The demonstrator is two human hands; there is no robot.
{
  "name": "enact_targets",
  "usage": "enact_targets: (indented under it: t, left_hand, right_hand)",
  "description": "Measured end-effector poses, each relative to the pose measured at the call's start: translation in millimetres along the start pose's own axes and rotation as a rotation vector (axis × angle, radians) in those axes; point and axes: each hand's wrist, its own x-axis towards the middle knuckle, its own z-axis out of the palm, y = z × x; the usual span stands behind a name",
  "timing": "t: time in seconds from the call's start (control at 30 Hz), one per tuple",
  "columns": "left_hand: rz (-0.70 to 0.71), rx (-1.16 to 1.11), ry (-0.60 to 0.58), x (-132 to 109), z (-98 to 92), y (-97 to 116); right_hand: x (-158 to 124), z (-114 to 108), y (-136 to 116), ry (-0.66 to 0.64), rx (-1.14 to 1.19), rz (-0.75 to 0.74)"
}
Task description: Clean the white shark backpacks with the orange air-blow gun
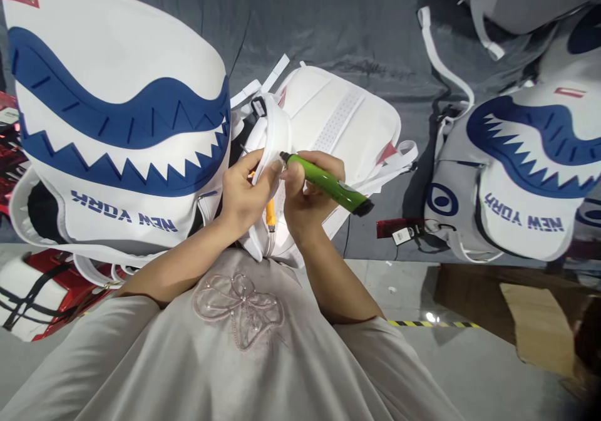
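Observation:
A white backpack (370, 111) lies on the dark table cover in front of me, its padded back panel upward. My left hand (246, 189) pinches a white shoulder strap (278, 126) of this backpack, with the strap bent up between thumb and fingers. In my right hand (312, 189) is a green marker pen (328, 183). Its dark tip points left, close to the strap by my left thumb; whether it touches I cannot tell. An orange tool-like thing (271, 213) shows below my left hand, partly hidden, and I cannot make out its kind.
A large white backpack (126, 39) with a blue jagged mouth print stands at left. A similar backpack (526, 214) lies at right, with a tag (401, 236) beside it. Red and white bags (47, 296) are at lower left, cardboard (539, 327) at lower right.

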Motion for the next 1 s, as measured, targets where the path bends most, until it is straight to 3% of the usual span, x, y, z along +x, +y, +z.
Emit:
enact_targets:
  t: [0.13,0.23,0.3,0.4,0.53,0.67,0.8,1.0]
  left_hand:
    - [-0.006,-0.019,-0.015,2,0.2,-1]
    - [-0.021,-0.056,-0.009,3,-0.3,-4]
    - [-0.033,-0.110,-0.004,4,-0.9,-7]
    - [-0.035,-0.205,0.022,4,-1.3,-10]
    - [0.004,-0.287,0.063,-4,-1.6,-10]
    - [0.003,-0.255,0.083,-18,-5.2,-3]
    - [0.031,-0.200,-0.025,-30,-13.3,12]
    - [-0.002,-0.124,-0.326,-27,-32.8,22]
  right_hand:
    - [4,-5,4,-0.050,-0.040,-0.042]
    - [2,-14,10,0.120,-0.095,-0.006]
    - [-3,-20,14,0.146,-0.078,0.002]
    - [-17,-27,16,0.039,-0.051,0.016]
    - [-38,-29,15,-0.053,-0.211,-0.008]
    - [-43,-28,10,-0.151,-0.242,-0.082]
    - [-38,-24,-1,-0.202,-0.315,-0.191]
    - [-38,-13,-10,-0.252,-0.484,-0.345]
